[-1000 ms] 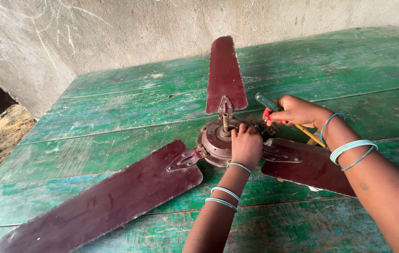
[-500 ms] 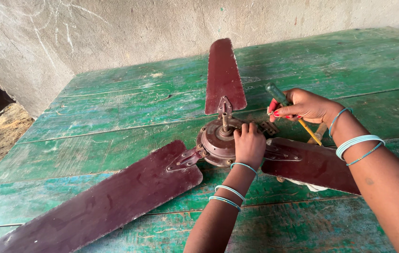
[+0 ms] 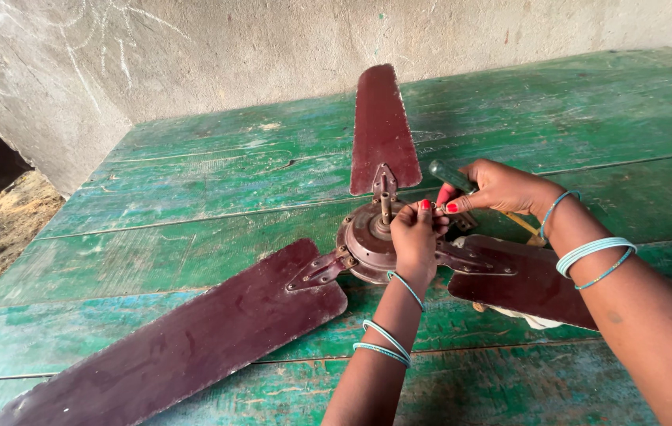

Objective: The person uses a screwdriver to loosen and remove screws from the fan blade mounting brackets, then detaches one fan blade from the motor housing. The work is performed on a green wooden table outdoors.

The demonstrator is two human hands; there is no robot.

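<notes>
Left hand (image 3: pixel 416 237) pressed on ceiling fan hub (image 3: pixel 367 237) mid-table, right hand (image 3: pixel 497 188) closed around green-handled screwdriver (image 3: pixel 452 177).

A: What lies under the hands?

B: A ceiling fan (image 3: pixel 367 237), dark maroon and worn, flat on green boards. Its round brown metal hub sits in the middle, with a short shaft standing upright from it.

A: And the blades?

B: Three. One points away toward the wall, one stretches to the near left corner, one runs right and is partly hidden by an arm. Metal brackets join each blade to the hub.

A: Anything else being handled?

B: A screwdriver (image 3: pixel 462 183) with a green and yellow handle, held tilted just right of the hub; its tip is hidden behind the fingers
</notes>
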